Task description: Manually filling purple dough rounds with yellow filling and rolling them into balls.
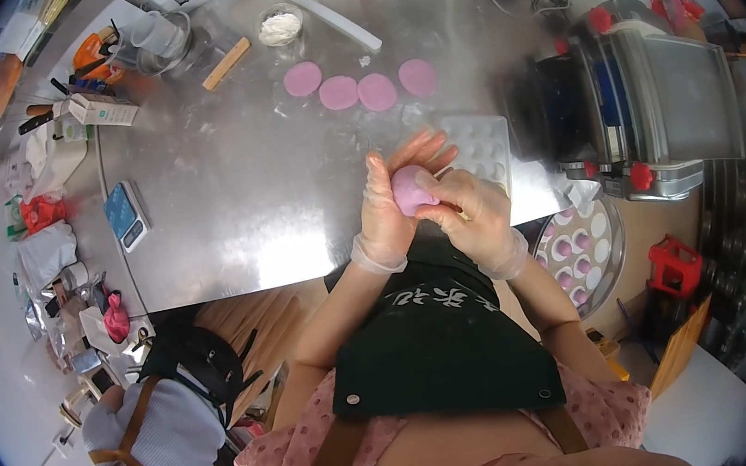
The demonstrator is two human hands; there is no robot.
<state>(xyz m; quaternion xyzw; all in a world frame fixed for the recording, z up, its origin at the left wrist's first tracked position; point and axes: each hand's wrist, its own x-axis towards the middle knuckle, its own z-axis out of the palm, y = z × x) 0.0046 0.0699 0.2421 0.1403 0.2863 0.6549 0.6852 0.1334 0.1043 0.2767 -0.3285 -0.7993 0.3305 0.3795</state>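
A rounded piece of pink dough (411, 189) sits between my two gloved hands above the table's near edge. My left hand (385, 199) cups it from the left, with its fingers stretched out behind the ball. The fingertips and thumb of my right hand (473, 211) press on the dough from the right. Clear plastic gloves cover both hands. Farther off on the metal table (226, 176), several flat pink dough rounds (338, 93) lie in a loose row. Partly behind my right hand is a pale tray with round hollows (483, 140).
A white rolling pin (328, 17), a bowl of white powder (280, 26) and a wooden stick (225, 63) lie at the back. Left stands a scale (128, 216). A machine (627, 99) is at right, above a round tray (618, 245) of pink pieces. A person (160, 436) is lower left.
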